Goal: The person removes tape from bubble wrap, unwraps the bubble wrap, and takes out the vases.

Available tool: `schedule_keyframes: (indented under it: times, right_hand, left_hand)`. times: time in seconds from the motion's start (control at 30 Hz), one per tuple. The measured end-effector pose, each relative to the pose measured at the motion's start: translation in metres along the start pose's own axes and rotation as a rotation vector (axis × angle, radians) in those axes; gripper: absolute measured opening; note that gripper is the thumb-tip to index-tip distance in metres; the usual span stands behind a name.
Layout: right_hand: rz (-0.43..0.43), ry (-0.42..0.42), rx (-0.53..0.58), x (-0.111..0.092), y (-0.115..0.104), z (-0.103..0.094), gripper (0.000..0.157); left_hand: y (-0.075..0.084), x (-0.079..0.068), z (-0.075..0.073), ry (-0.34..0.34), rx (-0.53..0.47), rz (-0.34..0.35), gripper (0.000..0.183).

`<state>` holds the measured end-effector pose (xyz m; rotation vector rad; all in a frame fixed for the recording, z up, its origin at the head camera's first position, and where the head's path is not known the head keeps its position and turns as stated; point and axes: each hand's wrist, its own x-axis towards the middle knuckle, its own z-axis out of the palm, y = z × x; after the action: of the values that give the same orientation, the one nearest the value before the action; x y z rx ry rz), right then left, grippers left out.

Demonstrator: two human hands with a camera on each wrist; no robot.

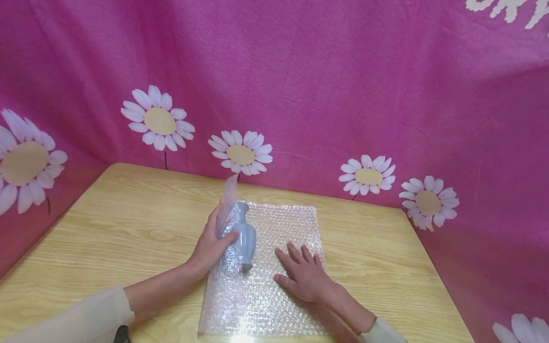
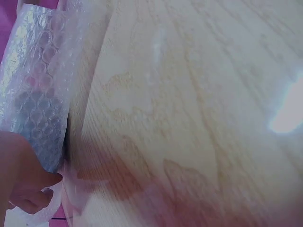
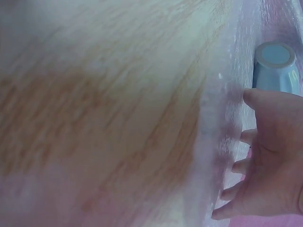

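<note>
A light blue vase [image 1: 247,240] lies on its side on a sheet of bubble wrap [image 1: 274,305], its neck toward the far side of the table. My left hand [image 1: 210,250] grips the vase with the sheet's left edge folded up against it, the thumb across the vase's body. Bubble wrap [image 2: 40,80] covers that side of the vase in the left wrist view. To the right of the vase, my right hand [image 1: 306,278] rests on the sheet with fingers spread. The right wrist view shows the vase's round base [image 3: 275,54] beyond the right hand [image 3: 270,151].
The wood-grain table [image 1: 377,267] extends to both sides of the sheet. Behind it hangs a pink cloth [image 1: 300,95] printed with white daisies, which also closes in the left and right sides.
</note>
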<state>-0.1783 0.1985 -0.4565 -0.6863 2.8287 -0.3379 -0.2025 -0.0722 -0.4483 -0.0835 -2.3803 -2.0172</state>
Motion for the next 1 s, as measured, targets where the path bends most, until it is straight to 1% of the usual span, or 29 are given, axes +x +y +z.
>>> schedule_keyframes:
  times: [0.23, 0.33, 0.57, 0.8, 0.9, 1.0]
  right_hand:
    - [0.006, -0.007, 0.000, 0.001, 0.001, 0.000, 0.065]
    - [0.003, -0.007, -0.007, 0.001, 0.001, 0.000, 0.065]
    - [0.000, 0.001, -0.002, 0.001, 0.000, -0.001, 0.064]
    - [0.003, 0.002, -0.004, 0.000, -0.001, 0.000, 0.064]
    - [0.003, 0.005, -0.005, 0.000, -0.001, 0.000, 0.064]
    - [0.004, 0.007, -0.010, 0.001, 0.000, 0.001, 0.064]
  left_hand:
    - [0.001, 0.002, -0.005, 0.006, -0.078, -0.086, 0.085]
    - [0.001, 0.002, -0.008, 0.006, -0.112, -0.107, 0.085]
    - [0.000, 0.001, -0.015, 0.015, -0.197, -0.145, 0.089]
    - [-0.004, 0.002, -0.021, 0.021, -0.269, -0.171, 0.090]
    - [-0.005, 0.003, -0.023, 0.033, -0.285, -0.178, 0.091]
    - [-0.005, 0.003, -0.025, 0.039, -0.290, -0.183, 0.087]
